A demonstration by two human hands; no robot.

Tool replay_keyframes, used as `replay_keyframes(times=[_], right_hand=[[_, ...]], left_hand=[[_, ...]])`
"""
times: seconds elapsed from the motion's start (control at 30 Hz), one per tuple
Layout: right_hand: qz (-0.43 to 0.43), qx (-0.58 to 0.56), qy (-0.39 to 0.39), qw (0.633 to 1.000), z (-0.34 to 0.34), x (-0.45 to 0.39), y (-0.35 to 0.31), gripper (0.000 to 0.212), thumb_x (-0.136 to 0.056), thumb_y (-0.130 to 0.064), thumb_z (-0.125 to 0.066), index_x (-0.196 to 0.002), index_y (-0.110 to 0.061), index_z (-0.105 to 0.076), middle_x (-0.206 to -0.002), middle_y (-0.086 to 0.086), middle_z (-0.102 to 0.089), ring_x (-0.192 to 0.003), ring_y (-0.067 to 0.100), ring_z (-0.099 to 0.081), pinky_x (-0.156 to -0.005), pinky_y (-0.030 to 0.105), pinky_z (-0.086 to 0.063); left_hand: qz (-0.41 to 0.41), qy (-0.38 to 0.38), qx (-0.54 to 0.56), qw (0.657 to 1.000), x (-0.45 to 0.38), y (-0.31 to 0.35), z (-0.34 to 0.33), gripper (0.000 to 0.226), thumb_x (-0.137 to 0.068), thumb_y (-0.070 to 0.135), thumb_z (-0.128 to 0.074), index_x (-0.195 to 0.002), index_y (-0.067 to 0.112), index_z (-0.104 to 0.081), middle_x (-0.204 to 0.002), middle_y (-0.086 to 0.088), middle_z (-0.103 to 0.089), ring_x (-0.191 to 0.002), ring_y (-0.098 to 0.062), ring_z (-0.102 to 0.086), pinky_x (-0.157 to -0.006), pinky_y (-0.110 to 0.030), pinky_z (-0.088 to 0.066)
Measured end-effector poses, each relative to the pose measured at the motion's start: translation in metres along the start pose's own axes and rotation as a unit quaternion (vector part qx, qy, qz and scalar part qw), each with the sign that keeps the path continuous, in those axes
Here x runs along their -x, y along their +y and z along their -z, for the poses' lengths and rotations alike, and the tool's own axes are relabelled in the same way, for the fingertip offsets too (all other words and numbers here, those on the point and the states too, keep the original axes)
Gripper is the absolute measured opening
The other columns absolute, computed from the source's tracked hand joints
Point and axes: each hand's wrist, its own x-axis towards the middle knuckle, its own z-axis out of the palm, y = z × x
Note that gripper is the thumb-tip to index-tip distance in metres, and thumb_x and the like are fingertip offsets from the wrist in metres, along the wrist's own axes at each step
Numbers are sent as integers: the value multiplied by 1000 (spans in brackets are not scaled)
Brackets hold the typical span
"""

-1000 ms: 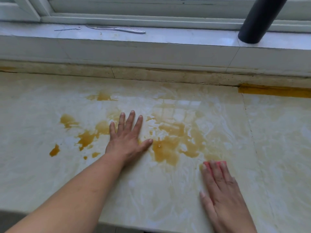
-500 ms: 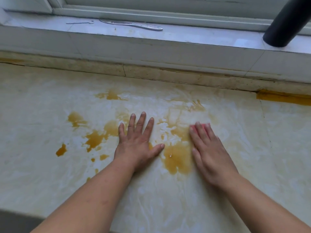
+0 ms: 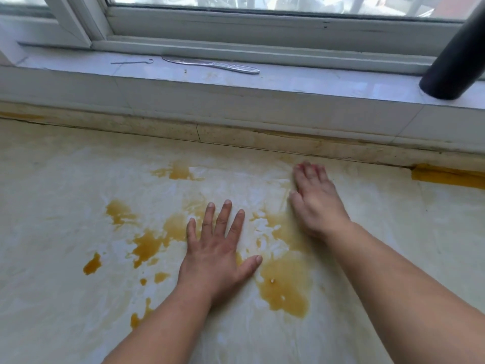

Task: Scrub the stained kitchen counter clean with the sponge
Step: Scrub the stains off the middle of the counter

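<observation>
Stained counter [image 3: 78,324]: pink sponge [image 3: 305,168] now pushed far by flat right hand [image 3: 315,203]; left hand [image 3: 217,253] stays spread; stains [image 3: 286,282] remain.

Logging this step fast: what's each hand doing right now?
Left hand: open, flat on the counter, holding nothing.
Right hand: fingers straight, pressing the pink sponge onto the counter.

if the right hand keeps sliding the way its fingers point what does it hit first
Probably the raised ledge at the back of the counter; nothing lies between it and the right hand, though depth is unclear.
</observation>
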Motion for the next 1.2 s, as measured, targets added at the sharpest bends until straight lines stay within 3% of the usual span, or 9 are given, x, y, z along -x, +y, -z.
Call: replay_keyframes(times=[0.13, 0.23, 0.3, 0.4, 0.53, 0.67, 0.87, 1.07, 1.2], right_hand=[[141, 18, -34, 989, -18, 25, -42, 63, -104, -41, -25, -162, -27, -4, -169, -6, 7, -155, 19, 15, -126, 42, -6], [206, 16, -47, 977, -16, 48, -21, 60, -102, -45, -20, -160, -37, -8, -167, -18, 4, -153, 7, 14, -124, 34, -3], [173, 17, -31, 984, -6, 47, 13, 64, -95, -44, -18, -159, -38, -15, -167, -17, -3, -154, 7, 7, -125, 37, -8], [33, -13, 36, 999, 8, 37, 52, 69, -90, -34, -24, -159, -30, -26, -168, -6, -17, -155, 15, -5, -125, 41, -14], [-15, -17, 58, 998, 2, 3, 18, 72, -87, -30, -25, -158, -18, -29, -167, 4, -20, -155, 28, -10, -124, 40, -14], [117, 12, 4, 993, -8, -44, -51, 70, -90, -30, -33, -158, -17, -26, -167, 7, -20, -155, 31, -9, -121, 44, -22], [222, 36, -26, 974, -7, -61, -68, 62, -99, -27, -38, -159, -25, -24, -168, -2, -16, -155, 22, -7, -121, 41, -19], [59, 22, 38, 997, 21, -1, 68, 76, -85, -42, -20, -156, -19, -34, -164, 7, -29, -153, 30, -19, -120, 44, -22], [-79, -18, 65, 995, 25, 60, 114, 72, -90, -40, -20, -160, -23, -22, -169, -1, -11, -155, 17, -2, -123, 32, -4]], left_hand=[[2, 1, 0, 1000, -1, 0, 1, 99, -81, 88, -2, -157, 34, 31, -157, 4, 51, -146, -26, 46, -121, -64, 15], [0, 0, -3, 1000, 2, 1, 2, 98, -83, 88, -4, -156, 34, 32, -156, 5, 52, -145, -26, 47, -121, -64, 15], [-2, -4, -4, 1000, 3, 1, 5, 97, -87, 87, -7, -155, 33, 35, -154, 4, 55, -144, -26, 48, -121, -64, 16], [-7, -9, 3, 1000, 3, 2, 6, 95, -89, 86, -9, -153, 32, 37, -152, 4, 57, -143, -26, 50, -121, -64, 16], [-10, -5, 10, 1000, 3, 0, 4, 95, -89, 87, -7, -154, 33, 35, -154, 4, 55, -143, -26, 50, -120, -65, 16], [-6, -3, 12, 1000, 3, 0, 3, 99, -77, 89, 9, -156, 34, 30, -157, 5, 52, -144, -25, 49, -120, -65, 17], [-5, -9, 5, 1000, 3, 0, 6, 96, -89, 86, -13, -155, 35, 33, -154, 6, 55, -142, -24, 51, -120, -63, 19], [-5, -22, 8, 1000, 3, 0, 7, 99, -75, 88, 11, -153, 34, 37, -152, 5, 57, -142, -25, 52, -121, -64, 17], [-6, -19, 11, 1000, 4, 1, 7, 95, -88, 87, -6, -154, 33, 36, -153, 5, 55, -142, -25, 51, -121, -63, 17]])
